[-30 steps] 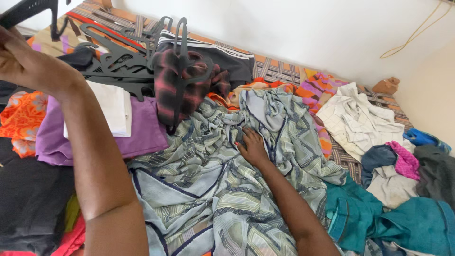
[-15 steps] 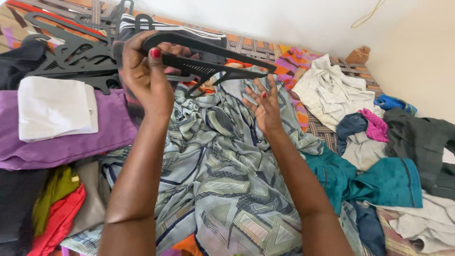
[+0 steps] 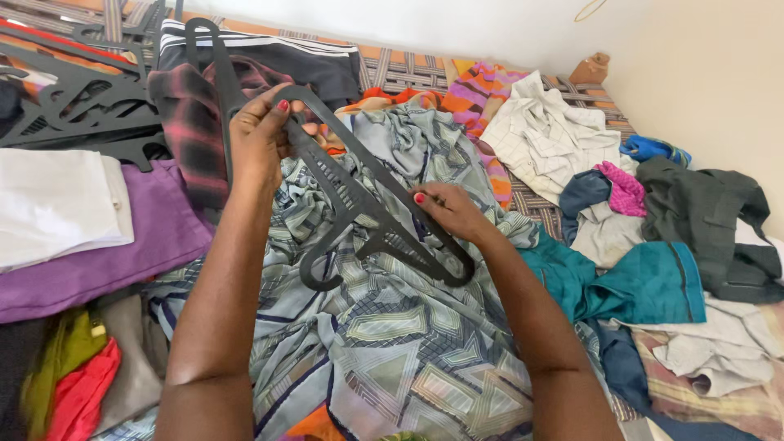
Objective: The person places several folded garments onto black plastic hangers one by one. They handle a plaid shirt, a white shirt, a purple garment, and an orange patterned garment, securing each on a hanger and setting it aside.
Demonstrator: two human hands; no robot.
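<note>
I hold a black plastic hanger (image 3: 359, 204) with both hands, tilted, its hook pointing down toward me. My left hand (image 3: 260, 135) grips one upper end of it. My right hand (image 3: 447, 211) holds the frame near the other end. Under the hanger lies a grey-green patterned garment (image 3: 384, 327), spread and crumpled over the bed.
A pile of black hangers (image 3: 73, 106) lies at the far left beside a dark pink-striped cloth (image 3: 192, 122). White folded cloth (image 3: 53, 204) rests on purple fabric (image 3: 122, 253). A white shirt (image 3: 543, 135), teal cloth (image 3: 637, 286) and a dark green garment (image 3: 710, 216) crowd the right.
The left hand brought the hanger from the far left down over the patterned garment. The right hand left the garment and took hold of the hanger.
</note>
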